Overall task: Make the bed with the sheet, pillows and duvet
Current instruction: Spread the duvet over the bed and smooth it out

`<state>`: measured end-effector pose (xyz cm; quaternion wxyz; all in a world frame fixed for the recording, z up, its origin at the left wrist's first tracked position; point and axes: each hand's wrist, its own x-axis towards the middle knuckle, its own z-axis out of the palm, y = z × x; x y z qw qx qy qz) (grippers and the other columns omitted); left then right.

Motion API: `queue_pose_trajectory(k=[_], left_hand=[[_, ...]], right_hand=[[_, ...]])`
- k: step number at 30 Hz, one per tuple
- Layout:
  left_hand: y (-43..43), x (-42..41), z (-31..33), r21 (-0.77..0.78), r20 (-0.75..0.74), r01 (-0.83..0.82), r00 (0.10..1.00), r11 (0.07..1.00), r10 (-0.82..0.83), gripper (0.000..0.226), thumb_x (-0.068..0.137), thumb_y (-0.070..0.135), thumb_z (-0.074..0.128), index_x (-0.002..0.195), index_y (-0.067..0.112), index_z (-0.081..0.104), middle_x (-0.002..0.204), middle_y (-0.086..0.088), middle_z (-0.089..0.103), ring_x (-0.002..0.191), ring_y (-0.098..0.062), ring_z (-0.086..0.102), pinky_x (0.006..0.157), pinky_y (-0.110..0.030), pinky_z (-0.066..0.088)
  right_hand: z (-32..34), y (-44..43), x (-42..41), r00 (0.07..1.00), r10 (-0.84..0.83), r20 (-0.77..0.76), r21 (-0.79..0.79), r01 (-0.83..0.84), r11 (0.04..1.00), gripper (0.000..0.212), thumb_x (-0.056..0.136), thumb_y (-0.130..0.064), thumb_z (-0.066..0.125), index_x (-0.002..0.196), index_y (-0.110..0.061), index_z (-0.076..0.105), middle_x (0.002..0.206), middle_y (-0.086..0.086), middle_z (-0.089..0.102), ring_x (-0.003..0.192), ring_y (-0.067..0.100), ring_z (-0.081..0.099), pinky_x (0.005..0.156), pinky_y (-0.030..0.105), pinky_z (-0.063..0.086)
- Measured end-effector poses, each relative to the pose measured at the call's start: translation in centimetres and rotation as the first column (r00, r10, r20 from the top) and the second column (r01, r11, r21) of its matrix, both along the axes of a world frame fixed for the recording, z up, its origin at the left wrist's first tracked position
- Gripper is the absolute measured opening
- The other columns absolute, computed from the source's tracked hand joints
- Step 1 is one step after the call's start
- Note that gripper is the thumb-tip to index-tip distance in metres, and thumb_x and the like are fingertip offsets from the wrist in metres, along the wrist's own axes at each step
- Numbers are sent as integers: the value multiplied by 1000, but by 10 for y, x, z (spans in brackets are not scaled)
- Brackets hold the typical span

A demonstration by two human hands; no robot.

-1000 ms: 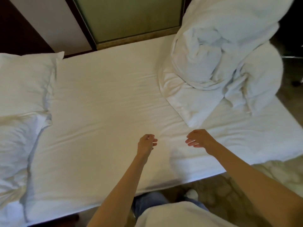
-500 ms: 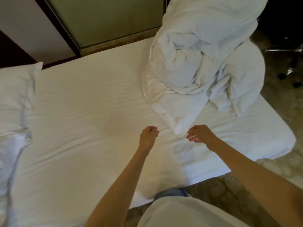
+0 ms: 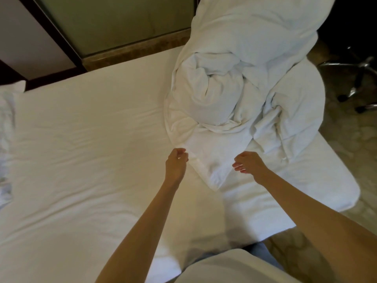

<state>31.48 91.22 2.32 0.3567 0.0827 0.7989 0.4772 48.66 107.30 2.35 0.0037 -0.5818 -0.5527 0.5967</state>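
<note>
Bed, partly made; items as seen from the head view.

- Sheet [image 3: 91,139]: white, spread flat over the mattress under both hands and far out to the left of the left hand. Light creases.
- Duvet [image 3: 234,88]: white, bunched in a tall heap beyond the hands and off to the right. One flat corner [image 3: 212,172] of it points back toward the person and lies on the sheet between the two hands.
- Left hand [image 3: 176,164]: arm stretched forward, fingers curled in. The knuckles sit just at the left edge of the duvet corner. Whether it pinches the cloth cannot be told.
- Right hand [image 3: 247,165]: arm stretched forward, fingers [image 3: 237,166] loosely bent and pointing left, over the right side of the duvet corner. No cloth is seen inside its grasp.
- Hands: apart, with the duvet corner between them.
- Pillow [image 3: 6,119]: white, rumpled, well to the left of the left hand at the picture's edge, only partly in view.
- Chair base [image 3: 363,78]: metal legs on castors, far to the right beyond the right hand, on a patterned floor [image 3: 346,144].
- Green panel [image 3: 122,21]: on the wall beyond the bed's far edge, ahead of the left hand.
- White shirt [image 3: 224,268]: the person's own, nearest the camera, between the two forearms.
</note>
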Motion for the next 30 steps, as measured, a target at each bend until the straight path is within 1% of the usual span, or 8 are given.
queue_pose_trajectory(k=[2,7,13,17,20,25,28,30], left_hand=[[22,-7,9,10,-60,7,998,1000,-6,24,91,21,53,114,16,60,104,0,65,103,-21,62,93,-39,50],[101,-37,43,33,-297,-62,952,998,69,42,92,14,56,132,5,44,134,-9,45,113,-20,52,87,-21,40],[214,-109,75,-88,-623,-93,782,992,18,64,89,38,62,137,4,36,139,-17,35,125,-36,40,99,-43,37],[279,-143,81,-342,-642,58,715,938,-278,79,86,56,58,145,16,25,144,-12,35,130,-34,36,102,-51,32],[296,-165,68,-476,-616,97,673,874,-410,58,90,51,51,133,14,38,131,-11,48,119,-34,46,94,-49,39],[275,-151,52,-385,-587,161,717,909,-376,30,98,39,41,114,14,45,103,-13,62,96,-36,59,74,-39,42],[235,-117,45,-374,-576,234,700,898,-422,33,99,40,41,124,21,50,102,-10,67,99,-33,60,76,-36,40],[203,-89,40,-367,-550,268,710,891,-440,36,99,44,40,127,25,53,98,-9,69,96,-32,62,75,-35,41]], right_hand=[[1,21,-8,1000,-4,-11,20,5,1000,8,91,-4,53,91,-3,61,82,13,67,69,21,62,63,26,48],[4,88,-31,996,-7,-85,75,13,997,5,91,-5,53,89,-6,58,83,13,64,66,20,59,62,26,46],[27,189,-77,968,-127,-218,92,150,984,8,91,-7,55,86,-13,52,83,8,60,64,19,56,61,26,45],[41,255,-117,924,-189,-331,69,223,972,21,89,-16,60,106,-13,47,98,10,58,82,24,56,69,31,48],[46,294,-149,894,-229,-384,-10,244,970,44,88,-27,63,124,-11,44,98,4,54,95,26,55,80,38,49],[53,314,-185,781,-439,-445,-277,346,896,84,79,-51,69,144,-17,29,133,11,53,113,32,58,85,46,51],[58,310,-199,682,-608,-407,-407,460,789,88,65,-57,78,136,-22,39,122,6,57,103,31,59,86,51,51],[55,298,-203,641,-649,-411,-360,539,761,81,68,-40,81,134,-19,39,116,4,58,97,25,60,86,44,53]])
